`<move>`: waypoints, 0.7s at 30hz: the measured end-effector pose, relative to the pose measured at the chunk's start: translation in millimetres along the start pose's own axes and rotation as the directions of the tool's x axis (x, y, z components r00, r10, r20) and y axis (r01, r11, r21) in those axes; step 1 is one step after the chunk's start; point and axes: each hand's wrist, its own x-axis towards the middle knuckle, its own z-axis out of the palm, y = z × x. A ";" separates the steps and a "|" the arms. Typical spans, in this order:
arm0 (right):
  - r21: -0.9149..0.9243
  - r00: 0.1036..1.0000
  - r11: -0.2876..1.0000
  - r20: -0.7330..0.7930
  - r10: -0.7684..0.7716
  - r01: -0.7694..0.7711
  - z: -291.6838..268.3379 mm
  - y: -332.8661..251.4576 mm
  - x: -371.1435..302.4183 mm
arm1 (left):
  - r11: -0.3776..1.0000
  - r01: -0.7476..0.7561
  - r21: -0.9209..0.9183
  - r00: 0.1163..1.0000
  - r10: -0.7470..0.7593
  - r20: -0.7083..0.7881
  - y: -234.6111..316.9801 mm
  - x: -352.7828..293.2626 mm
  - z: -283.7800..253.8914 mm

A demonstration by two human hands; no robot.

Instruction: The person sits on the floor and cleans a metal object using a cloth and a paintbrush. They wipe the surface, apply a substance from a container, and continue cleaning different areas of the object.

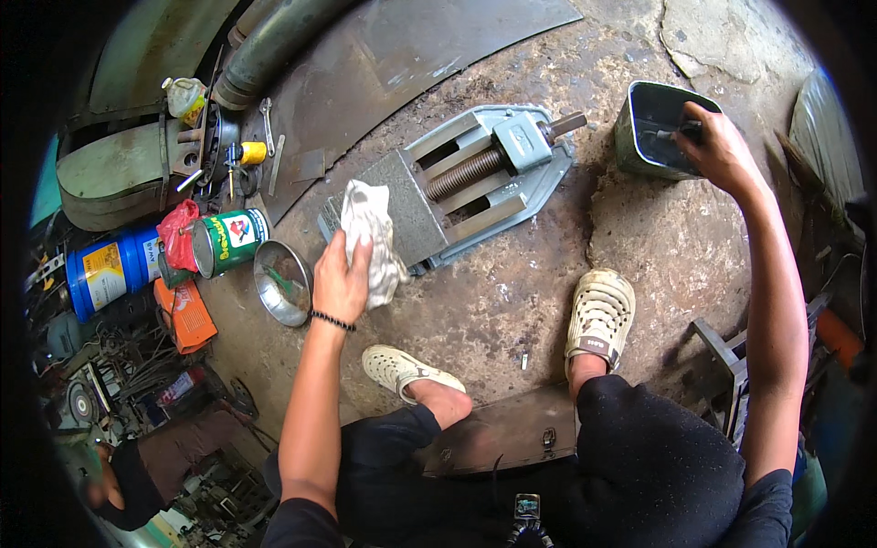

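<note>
My left hand [343, 279] is closed on a crumpled white rag [373, 233], which hangs over the near left end of a grey-blue machine vise [521, 146]. The vise lies on the floor, its screw and two slots facing up. At the right, my right hand [722, 151] reaches into a dark square container [625, 137]. Its fingers are closed round what looks like a paintbrush [664, 135], with a pale metallic part showing and its tip hard to make out. A metal bowl [274, 297] with something green inside stands left of my left hand.
Left of the bowl are a green can [215, 247], a red plastic bag [179, 228], blue buckets [96, 274] and an orange box [185, 320]. A metal sheet [384, 68] and wrench [266, 119] lie farther off. Another person [151, 466] is at lower left. My clogs [603, 310] flank the near floor.
</note>
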 end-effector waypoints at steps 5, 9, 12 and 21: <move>0.268 0.986 0.963 -0.159 0.059 -0.014 -8.5 10.2 -20.0 | 0.979 -0.027 -0.203 0.995 0.006 -0.104 11.3 5.7 9.9; 0.366 0.951 0.929 -0.263 0.165 -0.061 -8.4 22.6 -32.7 | 0.958 -0.102 -0.269 0.975 0.042 -0.218 -4.2 -5.5 14.2; 0.416 0.928 0.909 -0.324 0.183 -0.034 -7.4 30.5 -37.3 | 0.932 -0.071 -0.356 0.966 -0.024 -0.256 -23.1 -3.3 17.3; 0.627 0.893 0.778 -0.333 0.303 -0.030 -0.5 48.5 -52.6 | 0.978 -0.188 -0.090 0.936 0.151 -0.319 -35.4 58.0 91.6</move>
